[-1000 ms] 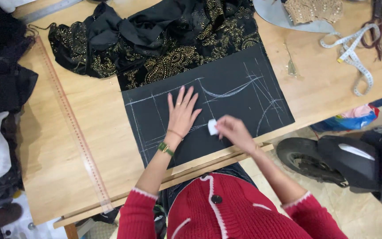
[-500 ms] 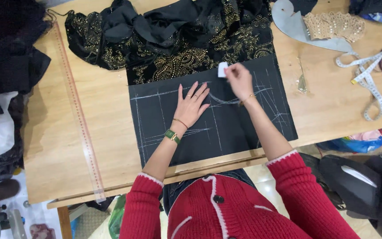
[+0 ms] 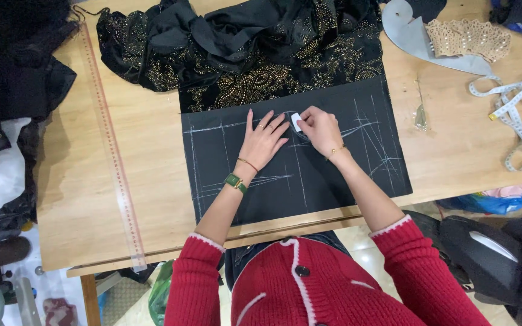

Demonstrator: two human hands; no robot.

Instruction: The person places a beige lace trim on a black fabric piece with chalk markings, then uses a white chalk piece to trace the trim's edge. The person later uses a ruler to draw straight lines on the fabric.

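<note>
Black cloth panel (image 3: 309,181) lies flat at mid desk (image 3: 92,199), its lower edge along the near edge, w/ white chalk lines ruled across it. Left hand (image 3: 263,142) rests palm down on the cloth's upper middle, fingers spread apart & flat, rings on two of them, thin bracelet and green watch (image 3: 235,182) at the wrist. Right hand (image 3: 321,128) sits just beside it to the right, fingers curled together, thumb & forefinger pinched on a small white piece of tailor's chalk (image 3: 296,121); chalk tip is at the cloth surface between the two hands, near the panel's top edge. Gold bracelet on the right wrist.

Past the panel's top edge, toward the far edge of the desk, a bunched black fabric w/ gold beadwork (image 3: 255,54) touches or overlaps the panel; can't tell which. Long clear ruler (image 3: 113,157) lies along the left side of the desk, running from far edge to near edge, well apart from the cloth. Far right corner: grey curved template (image 3: 409,39) w/ a beige lace piece (image 3: 466,37) on it. White tape measure (image 3: 515,118) loops near the right edge. Small metal item, too small to tell what, lies between cloth & tape. Dark clothes piled off the left edge. Person wears a red cardigan w/ white trim (image 3: 327,284).
</note>
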